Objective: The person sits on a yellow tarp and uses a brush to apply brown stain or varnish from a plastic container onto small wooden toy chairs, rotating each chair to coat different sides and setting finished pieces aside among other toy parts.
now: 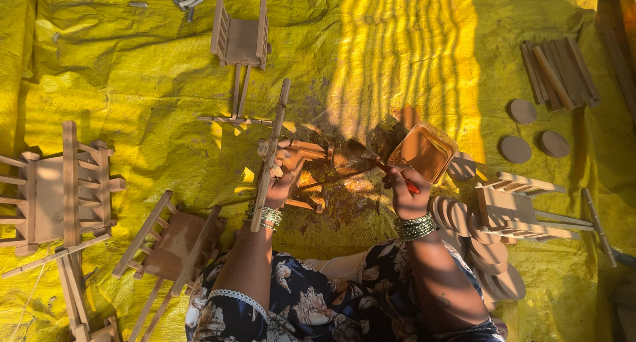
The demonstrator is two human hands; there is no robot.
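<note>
Floral dark cloth covers the person's lap at the bottom of the view, and both bare forearms reach up from it over a yellow tarpaulin spread on the floor. Left hand, with bangles at the wrist, is clenched around a small wooden cart frame, holding it tilted so that its long shaft slants from near the wrist up toward the top of the view. Right hand, also bangled, grips a paintbrush with a red handle; its bristles lie against the frame's right side, where the tarpaulin is stained dark brown. Just beyond the right hand sits a square orange tub of brown liquid, close to the brush tip. Right of that wrist lies a heap of round wooden discs, with another small cart beside them. Three separate discs and a bundle of wooden slats lie further right. More unpainted toy carts rest at the left, at lower left and at the top.
</note>
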